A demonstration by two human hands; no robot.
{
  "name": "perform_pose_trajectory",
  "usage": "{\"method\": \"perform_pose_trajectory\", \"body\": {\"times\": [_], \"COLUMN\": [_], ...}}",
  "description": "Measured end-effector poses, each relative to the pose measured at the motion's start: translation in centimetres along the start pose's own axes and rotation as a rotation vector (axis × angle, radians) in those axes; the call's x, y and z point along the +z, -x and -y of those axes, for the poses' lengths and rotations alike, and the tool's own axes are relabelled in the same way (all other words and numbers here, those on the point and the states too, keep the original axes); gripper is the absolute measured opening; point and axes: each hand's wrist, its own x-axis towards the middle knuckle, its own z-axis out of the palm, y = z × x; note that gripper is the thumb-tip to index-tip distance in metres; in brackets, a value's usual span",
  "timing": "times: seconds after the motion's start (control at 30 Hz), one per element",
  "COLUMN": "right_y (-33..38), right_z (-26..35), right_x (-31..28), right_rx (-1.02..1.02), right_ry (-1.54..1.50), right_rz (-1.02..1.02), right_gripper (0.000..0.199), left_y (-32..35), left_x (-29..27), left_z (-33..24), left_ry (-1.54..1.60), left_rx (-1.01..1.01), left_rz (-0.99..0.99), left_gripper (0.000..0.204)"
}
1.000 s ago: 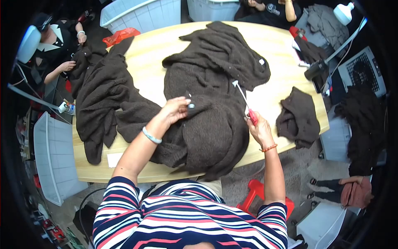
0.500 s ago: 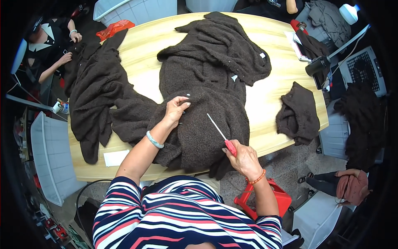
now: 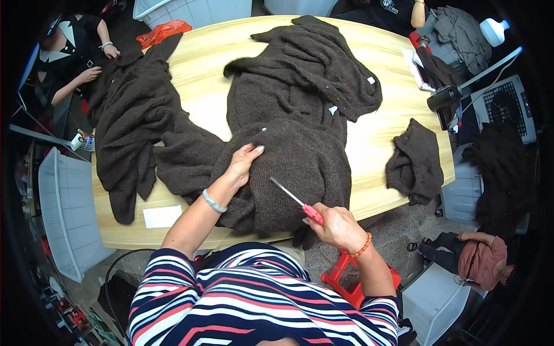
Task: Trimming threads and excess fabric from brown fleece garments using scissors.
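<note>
A dark brown knit garment [image 3: 300,158] is spread before me, its near end hanging over the table's front edge. My left hand [image 3: 245,161] is closed on a fold at its left side, thumb and fingers pinched together. A small white speck shows on the knit just beyond those fingertips. In my right hand [image 3: 334,225] is a slim tool with a red handle [image 3: 313,214] and a long thin metal shaft; its exact kind is unclear. The shaft points up and left over the garment, and I cannot tell whether the tip touches it.
More brown knitwear [image 3: 135,115] covers the table's left side, and a small knit piece [image 3: 415,161] lies at the right. White paper [image 3: 161,217] is near the left front. Another person's hands [image 3: 89,75] touch fabric at the far left. A red stool [image 3: 346,282] stands below my right arm.
My right hand has drawn the tool slightly left and toward me, its tip now lower over the garment. The left hand stays at the fold with a small shift of its fingers.
</note>
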Motion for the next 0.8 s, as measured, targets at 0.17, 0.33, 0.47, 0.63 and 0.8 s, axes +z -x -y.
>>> {"method": "perform_pose_trajectory", "body": {"times": [0.17, 0.33, 0.47, 0.63, 0.8], "right_y": [0.5, 0.9, 1.5, 2.0, 1.1], "right_z": [-0.4, 1.1, 1.7, 0.7, 0.9], "right_x": [0.2, 0.1, -0.7, -0.4, -0.2], "right_rx": [0.038, -0.01, -0.003, 0.064, 0.041], "right_ry": [-0.002, 0.044, 0.028, -0.051, -0.051], "right_rz": [-0.079, 0.003, 0.039, -0.072, -0.063], "right_gripper": [0.025, 0.026, 0.026, 0.024, 0.023], "left_y": [2.6, 3.5, 5.5, 4.3, -1.9], "left_x": [-1.5, 0.4, 0.5, 0.1, -0.1], "left_z": [-0.9, 0.3, 1.0, -1.0, -3.6], "left_ry": [0.135, 0.019, -0.419, -0.089, 0.439], "left_rx": [-0.288, 0.009, 0.076, -0.145, -0.425], "left_rz": [0.127, -0.088, -0.04, 0.205, 0.101], "left_gripper": [0.016, 0.022, 0.018, 0.052, 0.053]}}
